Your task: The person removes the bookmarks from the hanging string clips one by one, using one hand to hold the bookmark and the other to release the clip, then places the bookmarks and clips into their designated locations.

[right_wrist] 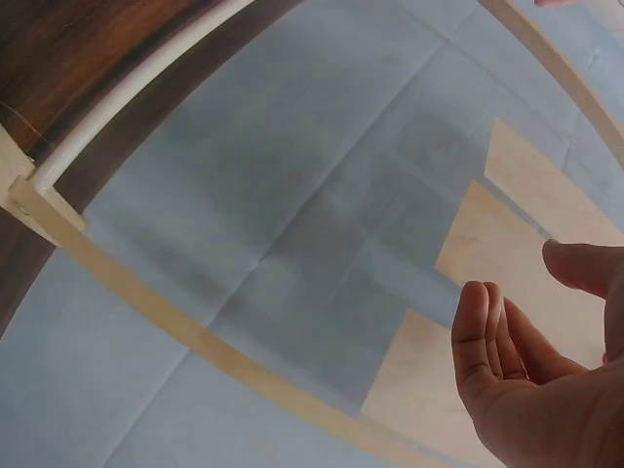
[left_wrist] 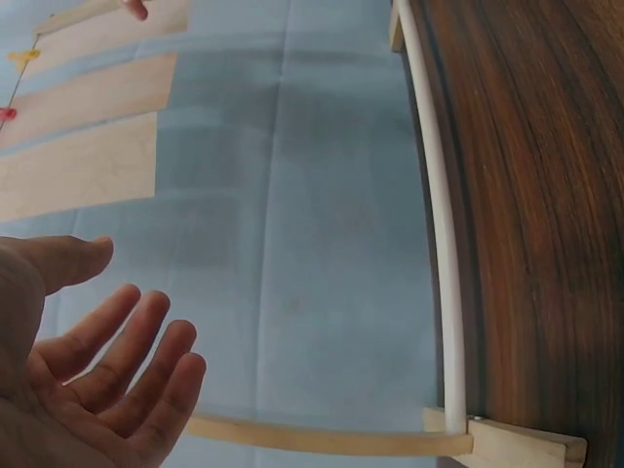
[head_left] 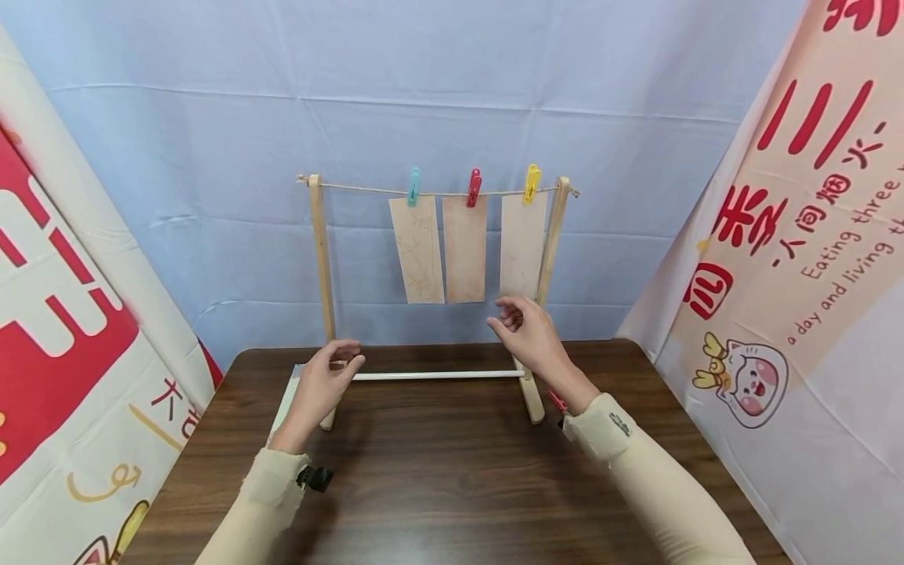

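Note:
Three paper strips hang from a string [head_left: 360, 187] on a wooden frame [head_left: 321, 259]. A teal clothespin [head_left: 413, 188] holds the left strip [head_left: 419, 255], a red clothespin [head_left: 474, 188] the middle strip [head_left: 464, 255], and a yellow clothespin [head_left: 532, 185] the right strip [head_left: 521, 243]. My left hand [head_left: 326, 384] hovers near the frame's left foot, fingers relaxed and holding nothing. In front of the right strip's lower end, my right hand [head_left: 531, 333] is raised with fingers loosely bent. Nothing lies between its thumb and fingers in the right wrist view.
A white rod [head_left: 438, 376] joins the frame's feet low above the brown wooden table [head_left: 438, 471]. Partly behind my left arm lies a pale flat item [head_left: 281, 412]. Something red [head_left: 557, 401] shows beside my right wrist. A light blue cloth [head_left: 438, 71] hangs behind the frame.

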A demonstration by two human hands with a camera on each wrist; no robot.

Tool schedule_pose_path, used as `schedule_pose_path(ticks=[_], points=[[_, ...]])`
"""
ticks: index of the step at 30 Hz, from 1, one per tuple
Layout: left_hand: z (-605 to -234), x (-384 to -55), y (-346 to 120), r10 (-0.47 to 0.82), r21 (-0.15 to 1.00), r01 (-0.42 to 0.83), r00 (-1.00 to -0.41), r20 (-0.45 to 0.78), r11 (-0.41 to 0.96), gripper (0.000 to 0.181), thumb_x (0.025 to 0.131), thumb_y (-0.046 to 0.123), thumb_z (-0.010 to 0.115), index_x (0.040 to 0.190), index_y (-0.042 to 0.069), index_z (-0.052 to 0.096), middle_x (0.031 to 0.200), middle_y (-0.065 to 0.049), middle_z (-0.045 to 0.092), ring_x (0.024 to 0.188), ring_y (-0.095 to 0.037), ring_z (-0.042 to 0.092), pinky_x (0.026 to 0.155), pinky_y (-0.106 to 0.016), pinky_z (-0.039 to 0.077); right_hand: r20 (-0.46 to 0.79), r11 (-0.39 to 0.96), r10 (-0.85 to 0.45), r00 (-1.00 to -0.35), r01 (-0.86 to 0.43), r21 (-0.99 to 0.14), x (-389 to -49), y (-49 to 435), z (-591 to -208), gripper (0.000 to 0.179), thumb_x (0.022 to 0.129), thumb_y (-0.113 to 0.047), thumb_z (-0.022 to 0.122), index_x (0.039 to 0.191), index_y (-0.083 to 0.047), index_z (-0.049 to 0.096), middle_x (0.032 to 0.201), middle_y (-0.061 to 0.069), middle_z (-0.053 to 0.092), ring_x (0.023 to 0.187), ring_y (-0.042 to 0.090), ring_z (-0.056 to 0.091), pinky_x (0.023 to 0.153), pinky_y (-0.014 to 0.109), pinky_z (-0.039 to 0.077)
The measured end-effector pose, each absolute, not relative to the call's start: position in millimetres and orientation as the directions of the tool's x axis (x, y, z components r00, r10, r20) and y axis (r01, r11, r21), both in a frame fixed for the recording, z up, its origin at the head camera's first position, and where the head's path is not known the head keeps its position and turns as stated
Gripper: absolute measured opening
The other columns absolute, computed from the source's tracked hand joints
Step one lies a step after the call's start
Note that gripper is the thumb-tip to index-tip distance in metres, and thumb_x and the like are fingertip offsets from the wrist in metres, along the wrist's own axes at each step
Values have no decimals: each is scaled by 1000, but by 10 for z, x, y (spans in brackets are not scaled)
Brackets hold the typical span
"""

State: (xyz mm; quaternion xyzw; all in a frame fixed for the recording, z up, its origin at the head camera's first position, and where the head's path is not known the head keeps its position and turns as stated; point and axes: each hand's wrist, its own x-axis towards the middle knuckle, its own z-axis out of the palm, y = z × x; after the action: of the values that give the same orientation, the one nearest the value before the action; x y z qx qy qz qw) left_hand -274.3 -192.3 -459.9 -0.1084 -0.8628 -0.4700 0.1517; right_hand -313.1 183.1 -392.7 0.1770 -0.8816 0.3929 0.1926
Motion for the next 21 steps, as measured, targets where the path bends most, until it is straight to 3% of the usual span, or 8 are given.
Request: schedule_pose_path(ticks=[21], points=[[-4528,-2795,-1775,49,807,331,-934,353,488,35,106,29,72,138,15,67,129,-10,72,122,-31,67,107,-58,52,549,502,-197,-812,-565,-655,-3150,1609,-3698,37,100,-12,79,131,5,68,109,16,69,94,29,69,89,48,60]])
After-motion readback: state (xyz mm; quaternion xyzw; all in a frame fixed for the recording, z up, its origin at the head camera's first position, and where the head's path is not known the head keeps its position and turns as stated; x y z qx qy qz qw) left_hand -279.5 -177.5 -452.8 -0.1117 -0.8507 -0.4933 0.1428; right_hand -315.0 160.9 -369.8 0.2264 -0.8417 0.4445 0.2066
